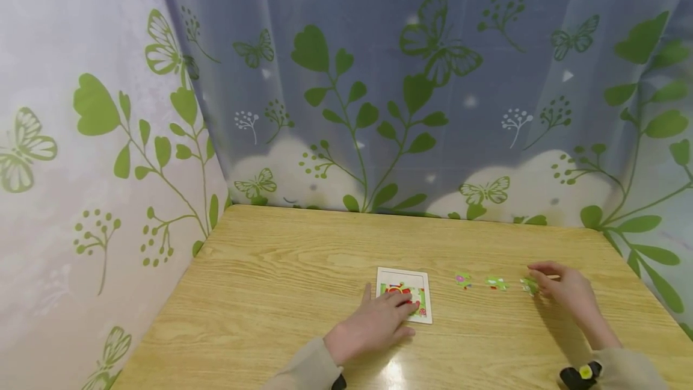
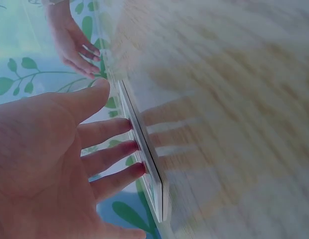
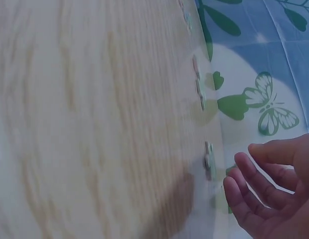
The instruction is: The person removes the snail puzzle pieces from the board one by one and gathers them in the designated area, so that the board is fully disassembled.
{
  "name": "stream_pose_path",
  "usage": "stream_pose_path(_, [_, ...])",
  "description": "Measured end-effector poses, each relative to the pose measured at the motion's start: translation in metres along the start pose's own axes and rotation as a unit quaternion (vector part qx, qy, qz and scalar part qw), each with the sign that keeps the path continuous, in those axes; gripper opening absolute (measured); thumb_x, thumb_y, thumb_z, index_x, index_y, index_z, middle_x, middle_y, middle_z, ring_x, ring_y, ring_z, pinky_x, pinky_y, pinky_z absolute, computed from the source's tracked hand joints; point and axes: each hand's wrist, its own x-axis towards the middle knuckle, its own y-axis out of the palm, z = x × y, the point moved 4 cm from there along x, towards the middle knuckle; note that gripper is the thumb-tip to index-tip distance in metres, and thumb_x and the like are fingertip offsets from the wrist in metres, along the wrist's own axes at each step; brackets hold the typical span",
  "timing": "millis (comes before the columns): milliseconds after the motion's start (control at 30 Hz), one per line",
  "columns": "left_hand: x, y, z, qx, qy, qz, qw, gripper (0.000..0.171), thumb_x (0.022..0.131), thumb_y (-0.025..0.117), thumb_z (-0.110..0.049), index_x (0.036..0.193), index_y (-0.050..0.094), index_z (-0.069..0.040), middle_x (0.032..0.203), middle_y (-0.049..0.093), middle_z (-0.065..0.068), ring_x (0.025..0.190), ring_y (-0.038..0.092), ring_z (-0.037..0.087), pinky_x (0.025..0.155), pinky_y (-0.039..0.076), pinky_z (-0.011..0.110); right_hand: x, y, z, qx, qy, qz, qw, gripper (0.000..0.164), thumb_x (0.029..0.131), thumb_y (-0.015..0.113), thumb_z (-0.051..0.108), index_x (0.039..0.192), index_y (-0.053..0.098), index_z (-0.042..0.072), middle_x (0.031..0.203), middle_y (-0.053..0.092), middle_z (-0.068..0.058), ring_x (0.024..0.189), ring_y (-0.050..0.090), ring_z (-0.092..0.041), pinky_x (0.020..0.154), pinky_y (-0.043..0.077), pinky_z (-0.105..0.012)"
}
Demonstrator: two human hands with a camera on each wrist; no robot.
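Evidently, colourful puzzle pieces [image 1: 397, 288] partly fill the tray [image 1: 415, 278] (white-rimmed).

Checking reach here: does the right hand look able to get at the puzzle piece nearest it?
Likely yes: the right hand hovers close above that puzzle piece, seemingly holding nothing, and nothing visible lies between them.

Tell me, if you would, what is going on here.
A person is working with both bare hands at a light-brown wooden table. The left hand rests its fingers on the white-framed rectangular puzzle board, whose lower part shows a red and green picture. The right hand hovers by the rightmost of three small, mostly green jigsaw pieces lying in a row beside the board, and seems to hold nothing.
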Motion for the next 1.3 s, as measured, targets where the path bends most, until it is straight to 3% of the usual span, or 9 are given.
stream_pose_path(133, [-0.001,0.000,0.001,-0.005,0.007,-0.023,0.9997,0.049,0.103,0.054,-0.045,0.148,0.053,-0.024,0.153,0.049,-0.005,0.142,0.044,0.016,0.112,0.030,0.070,-0.003,0.002,0.010,0.018,-0.023,-0.019,0.999,0.042,0.104,0.058,0.029,0.125,0.064,-0.007,0.120,0.066,-0.031,0.075,0.068,-0.001,0.060,0.056,-0.023])
stream_pose_path(333, [-0.002,-0.001,0.001,-0.006,0.019,-0.048,0.9986,0.044,0.104,0.054,-0.041,0.145,0.058,-0.022,0.145,0.056,-0.003,0.139,0.047,0.015,0.110,0.032,0.072,-0.008,0.006,0.024,0.044,-0.047,-0.044,0.997,0.037,0.104,0.060,0.025,0.123,0.066,-0.006,0.115,0.069,-0.030,0.074,0.065,0.006,0.060,0.058,-0.024])
stream_pose_path(533, [-0.001,-0.001,0.001,0.001,0.017,-0.048,0.9987,0.047,0.104,0.054,-0.043,0.146,0.057,-0.022,0.146,0.055,-0.003,0.138,0.048,0.016,0.111,0.032,0.071,-0.012,0.013,0.041,0.066,-0.076,-0.061,0.993,0.030,0.103,0.061,0.018,0.121,0.068,-0.005,0.111,0.071,-0.028,0.075,0.066,0.004,0.062,0.060,-0.024])
stream_pose_path(767, [-0.002,-0.002,0.000,-0.016,0.012,-0.032,0.9993,0.049,0.104,0.052,-0.044,0.147,0.055,-0.021,0.151,0.051,-0.002,0.141,0.045,0.020,0.113,0.030,0.069,-0.016,0.021,0.061,0.096,-0.109,-0.048,0.988,0.027,0.103,0.059,0.013,0.121,0.067,-0.006,0.110,0.072,-0.027,0.079,0.067,0.000,0.065,0.060,-0.024])
stream_pose_path(1000, [-0.003,0.000,0.000,-0.008,0.016,-0.031,0.9994,0.051,0.104,0.051,-0.046,0.148,0.054,-0.021,0.152,0.051,-0.002,0.141,0.046,0.021,0.113,0.031,0.068,-0.016,0.035,0.082,0.100,-0.124,-0.041,0.986,0.026,0.103,0.060,0.017,0.120,0.070,0.000,0.111,0.073,-0.021,0.082,0.068,-0.002,0.067,0.061,-0.027])
stream_pose_path(1133, [-0.005,0.001,-0.001,-0.010,0.018,-0.036,0.9991,0.052,0.104,0.050,-0.046,0.148,0.054,-0.019,0.153,0.050,-0.001,0.141,0.046,0.021,0.114,0.031,0.067,-0.016,0.044,0.096,0.113,-0.125,-0.022,0.986,0.027,0.103,0.060,0.018,0.122,0.069,0.001,0.113,0.073,-0.019,0.085,0.070,-0.008,0.069,0.061,-0.031])
stream_pose_path(1300, [-0.009,0.004,-0.002,-0.002,0.022,-0.033,0.9992,0.057,0.104,0.048,-0.049,0.152,0.049,-0.018,0.156,0.047,0.002,0.144,0.043,0.021,0.115,0.032,0.064,-0.016,0.057,0.110,0.125,-0.128,0.002,0.984,0.027,0.104,0.060,0.018,0.124,0.068,0.002,0.114,0.073,-0.017,0.091,0.071,-0.019,0.072,0.061,-0.028])
